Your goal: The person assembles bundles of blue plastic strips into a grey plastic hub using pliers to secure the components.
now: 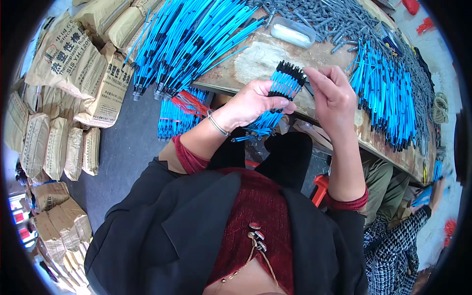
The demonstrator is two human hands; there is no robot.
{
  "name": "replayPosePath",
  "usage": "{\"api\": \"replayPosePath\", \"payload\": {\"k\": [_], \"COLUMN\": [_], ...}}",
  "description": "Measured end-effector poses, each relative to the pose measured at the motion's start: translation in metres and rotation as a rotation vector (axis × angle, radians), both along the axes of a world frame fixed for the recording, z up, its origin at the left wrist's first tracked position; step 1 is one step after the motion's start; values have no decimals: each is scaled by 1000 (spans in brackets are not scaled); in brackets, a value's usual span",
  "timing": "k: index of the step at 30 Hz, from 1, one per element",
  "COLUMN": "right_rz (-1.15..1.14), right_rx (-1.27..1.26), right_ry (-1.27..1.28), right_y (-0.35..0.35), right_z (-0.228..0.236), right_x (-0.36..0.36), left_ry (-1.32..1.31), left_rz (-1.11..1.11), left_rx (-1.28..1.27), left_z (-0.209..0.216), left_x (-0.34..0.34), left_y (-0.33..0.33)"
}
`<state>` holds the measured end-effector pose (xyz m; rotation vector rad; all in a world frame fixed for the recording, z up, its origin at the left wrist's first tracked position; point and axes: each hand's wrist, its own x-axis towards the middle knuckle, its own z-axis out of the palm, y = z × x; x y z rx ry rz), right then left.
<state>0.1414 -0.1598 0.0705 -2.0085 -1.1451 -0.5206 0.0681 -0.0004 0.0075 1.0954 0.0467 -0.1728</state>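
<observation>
My left hand (265, 102) is closed around a small bundle of thin blue rods with black ends (285, 82), held upright over the near edge of the table. Just right of the bundle's black tips is my right hand (336, 93), its fingers bent and pinched together. What they hold, if anything, is too small to make out. A big pile of similar blue rods (196, 37) lies at the table's left end, some jutting over the edge. Another pile of blue rods (388, 93) spreads along the right side. More blue rods (260, 129) show below my left hand.
Grey fittings (319, 17) heap along the back of the wooden table (255, 61), beside a clear plastic box (293, 32). Red strands (194, 103) hang near a lower blue bundle (172, 118). Paper sacks (105, 93) stack at left. A co-worker's patterned sleeve (410, 228) is at right.
</observation>
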Motion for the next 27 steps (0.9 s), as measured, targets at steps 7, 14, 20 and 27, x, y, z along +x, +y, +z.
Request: {"api": "replayPosePath", "payload": {"k": [7, 14, 20, 27], "right_rz": [82, 130, 120, 62], "right_rx": [-47, -70, -47, -125], "right_ry": [-72, -24, 138, -6], "right_y": [-1, -3, 0, -2], "right_z": [4, 9, 11, 9], "right_x": [9, 12, 5, 5], "left_ry": [13, -40, -46, 14], "left_rz": [-16, -52, -75, -52], "left_rx": [15, 32, 19, 27], "left_z": [-1, -8, -5, -2], "left_x": [2, 5, 2, 4], "left_y": [1, 3, 2, 0]}}
